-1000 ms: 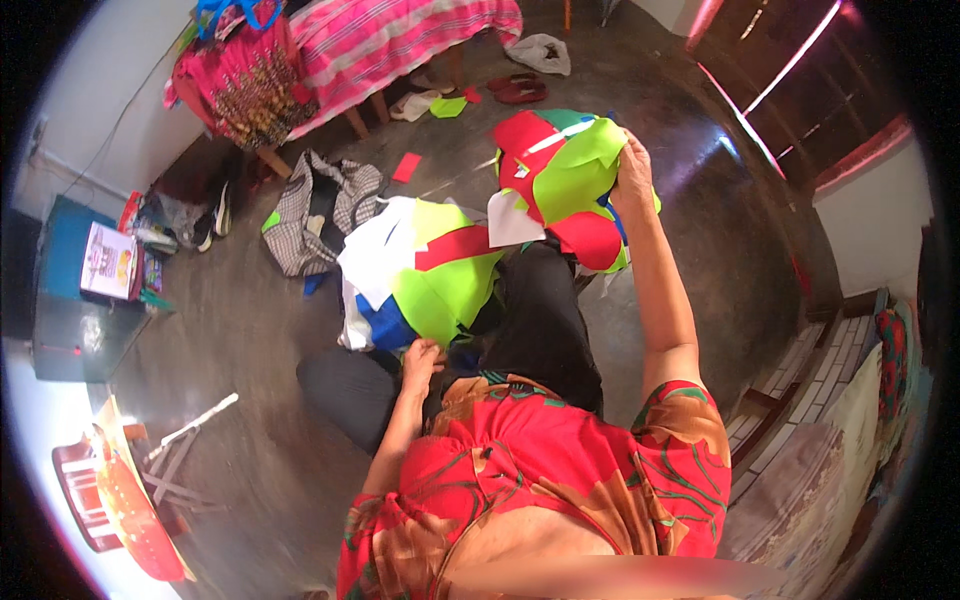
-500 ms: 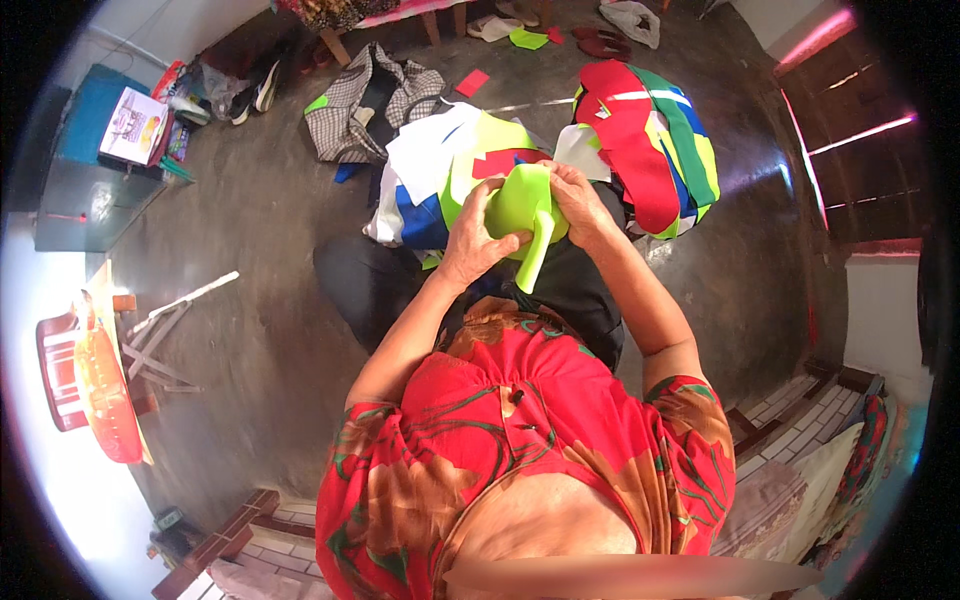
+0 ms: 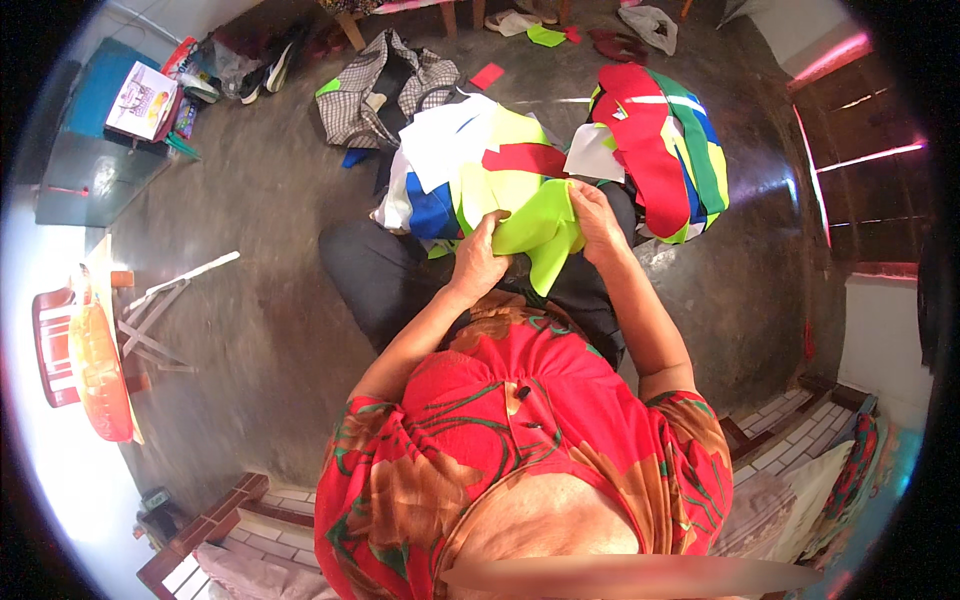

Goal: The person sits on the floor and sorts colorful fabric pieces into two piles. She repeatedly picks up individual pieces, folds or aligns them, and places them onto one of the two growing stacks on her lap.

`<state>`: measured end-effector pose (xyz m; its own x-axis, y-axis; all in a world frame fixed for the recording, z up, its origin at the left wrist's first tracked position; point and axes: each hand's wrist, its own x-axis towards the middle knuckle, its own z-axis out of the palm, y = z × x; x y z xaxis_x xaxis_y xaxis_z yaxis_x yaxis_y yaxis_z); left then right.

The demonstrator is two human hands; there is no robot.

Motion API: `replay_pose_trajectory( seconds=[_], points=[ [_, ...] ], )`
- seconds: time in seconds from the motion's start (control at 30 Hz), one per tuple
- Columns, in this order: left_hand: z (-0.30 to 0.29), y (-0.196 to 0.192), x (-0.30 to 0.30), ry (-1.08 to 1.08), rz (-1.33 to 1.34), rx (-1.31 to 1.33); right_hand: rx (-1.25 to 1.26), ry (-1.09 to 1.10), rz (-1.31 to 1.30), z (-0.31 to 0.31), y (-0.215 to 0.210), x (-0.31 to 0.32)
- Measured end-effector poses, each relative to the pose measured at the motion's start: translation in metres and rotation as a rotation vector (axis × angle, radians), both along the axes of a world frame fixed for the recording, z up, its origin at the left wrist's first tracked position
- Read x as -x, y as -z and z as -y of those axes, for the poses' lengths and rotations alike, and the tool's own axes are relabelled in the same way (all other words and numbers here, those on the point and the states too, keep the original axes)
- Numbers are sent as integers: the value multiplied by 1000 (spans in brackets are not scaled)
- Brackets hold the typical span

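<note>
A lime-green piece of fabric [image 3: 540, 228] is stretched between my two hands above my lap. My left hand [image 3: 481, 258] is closed on its left edge, and my right hand [image 3: 597, 218] pinches its upper right corner. The cloth's lower part hangs down in a loose point. Just beyond my hands lies a heap of fabric pieces [image 3: 455, 140] in white, lime, blue and red. At its right, a rounded bundle of cloth [image 3: 645, 140] shows red, green, blue and lime strips.
A checked grey cloth [image 3: 345, 108] lies crumpled beyond the heap, with a small red scrap [image 3: 487, 77] on the floor beside it. Shoes [image 3: 278, 72] sit near a blue-topped cabinet [image 3: 90, 190] at far left. A red chair [image 3: 58, 345] and a folding stand [image 3: 155, 335] are at left.
The lime-green fabric has gone from bunched up to spread wider, as my hands have moved apart. My right hand has shifted slightly right and down.
</note>
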<state>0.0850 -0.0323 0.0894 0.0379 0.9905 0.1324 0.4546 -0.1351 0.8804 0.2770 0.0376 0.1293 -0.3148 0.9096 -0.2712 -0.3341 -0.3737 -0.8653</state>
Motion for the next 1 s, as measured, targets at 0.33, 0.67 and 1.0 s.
replay_pose_trajectory(
  seconds=[0.33,0.67,1.0],
  points=[
    [-6,69,36,-204,63,137,42,224,-62,3,11,-65],
    [-38,85,40,-310,-207,293,78,491,-456,50,32,-128],
    [-75,70,38,-495,-346,562,-545,292,895,61,31,-68]
  ],
)
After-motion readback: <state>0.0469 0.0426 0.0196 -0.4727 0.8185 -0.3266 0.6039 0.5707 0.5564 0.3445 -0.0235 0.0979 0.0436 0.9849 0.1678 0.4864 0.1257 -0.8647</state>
